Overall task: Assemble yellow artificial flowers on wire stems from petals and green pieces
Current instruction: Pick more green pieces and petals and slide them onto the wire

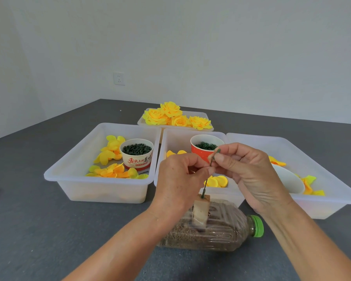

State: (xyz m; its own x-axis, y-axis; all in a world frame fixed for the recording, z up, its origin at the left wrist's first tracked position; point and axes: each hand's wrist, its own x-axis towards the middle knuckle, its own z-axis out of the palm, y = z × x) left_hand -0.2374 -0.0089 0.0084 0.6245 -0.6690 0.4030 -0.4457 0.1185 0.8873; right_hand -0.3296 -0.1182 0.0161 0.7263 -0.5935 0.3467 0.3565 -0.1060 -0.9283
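1. The left hand (180, 175) and the right hand (249, 171) meet above the near edge of the middle tray (190, 136), fingertips almost touching, both forearms reaching up from the bottom of the view.
2. The left hand's fingers are curled, thumb and forefinger pinching the green wire stem (208, 179) about halfway up.
3. The right hand pinches the stem's upper part between thumb and forefinger — a small green piece (218, 151) shows at the tip just above those fingers.
4. The stem runs down from the hands, slightly tilted, into a small wooden block (201, 211) that sits on a clear plastic bottle (217, 232) lying on its side below the hands; the bottle holds brownish grain and has a green cap (256, 226) pointing right.
5. Just behind the hands, in the middle tray, a red paper cup (203, 151) holds dark green rings; loose yellow petals (216, 181) lie under the hands.
6. To the left of the left hand, the left tray (69, 171) holds a white printed cup (137, 157) full of dark green pieces, with yellow petal pieces (109, 159) scattered round it.
7. To the right of the right hand, the right tray (332, 179) holds a tipped white bowl (290, 179) and a few yellow scraps (310, 185).
8. Well beyond the hands, a far tray (203, 115) carries finished yellow flowers (170, 116) — all on a dark grey table (28, 220).
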